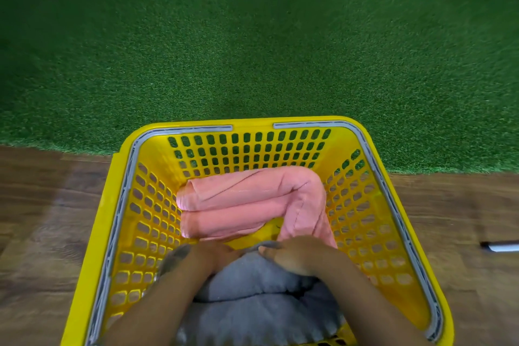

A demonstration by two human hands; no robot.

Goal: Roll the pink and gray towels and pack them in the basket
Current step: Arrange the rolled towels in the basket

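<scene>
Packing step: both hands, left hand (209, 257) & right hand (295, 257), grip gray towel (252, 286) in basket (92, 233) w/ pink towel (241, 199); next: seat it, release.

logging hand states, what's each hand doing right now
Left hand: on the gray towel in the basket, fingers hidden, cannot tell.
Right hand: fingers curled, gripping the gray towel.

Both hands, left hand (213, 257) and right hand (295, 257), gripping gray towel (252, 284) inside yellow basket (118, 177), beside rolled pink towel (238, 199).
</scene>
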